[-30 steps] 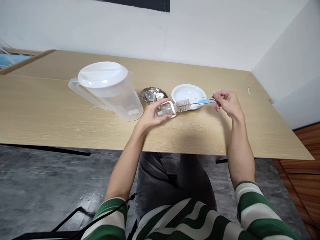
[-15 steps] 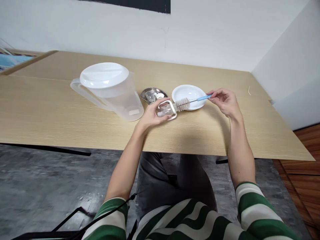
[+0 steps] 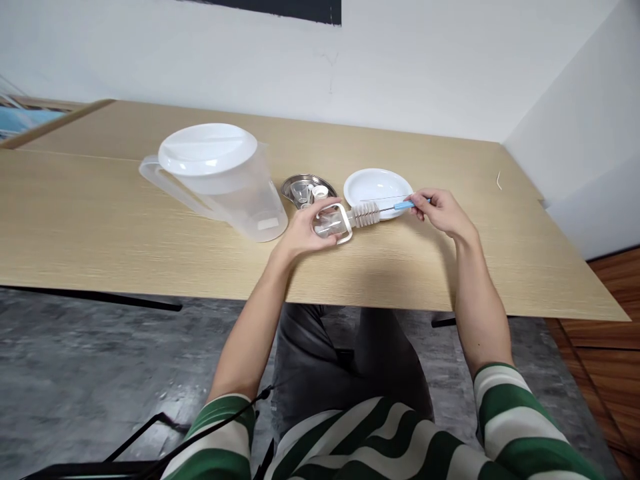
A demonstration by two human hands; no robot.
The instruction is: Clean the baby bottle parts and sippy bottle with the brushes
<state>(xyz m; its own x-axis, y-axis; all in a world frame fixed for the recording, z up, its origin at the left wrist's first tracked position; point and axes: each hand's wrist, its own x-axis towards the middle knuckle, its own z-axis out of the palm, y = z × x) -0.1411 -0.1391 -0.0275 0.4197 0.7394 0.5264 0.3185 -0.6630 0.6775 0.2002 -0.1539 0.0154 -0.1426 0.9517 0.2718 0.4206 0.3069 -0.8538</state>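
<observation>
White walls meet at the right of the frame, behind a pale wood-grain table that stretches across the middle. Below its front edge are a grey mottled floor and, at lower right, a reddish-brown wooden panel. Seen from above, a person in a green-and-white striped top and dark trousers sits at the table, both arms reaching forward.

At the centre, the left hand is curled around a small clear bottle with white handles, thumb on the near side and fingers on the far side. The bottle lies on its side, its mouth toward the right. Pale bristles of a brush meet that mouth; how far they go inside cannot be told. Right of centre, the right hand pinches the brush's blue handle between thumb and fingers.

Just behind the brush is a white bowl. Behind the left hand, a steel dish holds a clear cup and a white cap. Left of centre stands a large translucent lidded pitcher.
</observation>
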